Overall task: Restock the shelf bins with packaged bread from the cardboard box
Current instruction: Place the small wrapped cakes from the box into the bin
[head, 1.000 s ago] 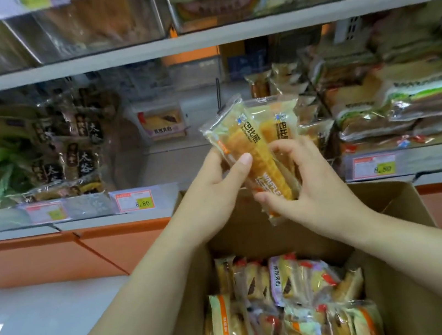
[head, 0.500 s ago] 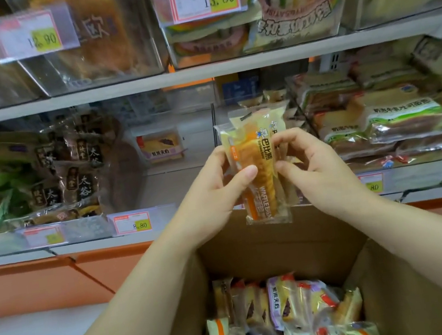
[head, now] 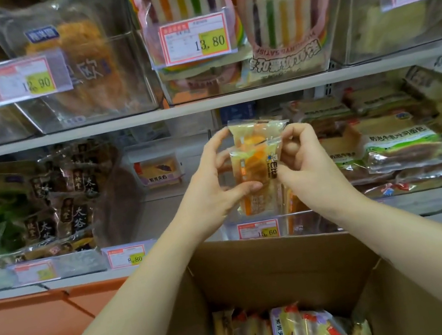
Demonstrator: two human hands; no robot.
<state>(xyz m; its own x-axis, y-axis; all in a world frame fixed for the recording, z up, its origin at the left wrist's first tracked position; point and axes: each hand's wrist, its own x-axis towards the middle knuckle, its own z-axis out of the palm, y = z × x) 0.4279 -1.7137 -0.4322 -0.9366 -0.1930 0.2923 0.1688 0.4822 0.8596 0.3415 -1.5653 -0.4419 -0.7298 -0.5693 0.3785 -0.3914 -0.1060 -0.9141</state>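
Shop shelving (head: pixel 120 122) stands behind. Clear-wrapped yellow waffle bread packets (head: pixel 255 170), clamped between left hand (head: pixel 211 189) and right hand (head: pixel 312 167), have been raised from the brown cardboard box (head: pixel 274 274) to the clear plastic shelf bin (head: pixel 310 224); placement seems near.

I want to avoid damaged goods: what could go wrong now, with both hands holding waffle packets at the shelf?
The left hand and right hand pinch two waffle packets together; the rear one might slip and fall into the cardboard box. The packets may catch on the clear bin front with the 15.60 tag and crumple.
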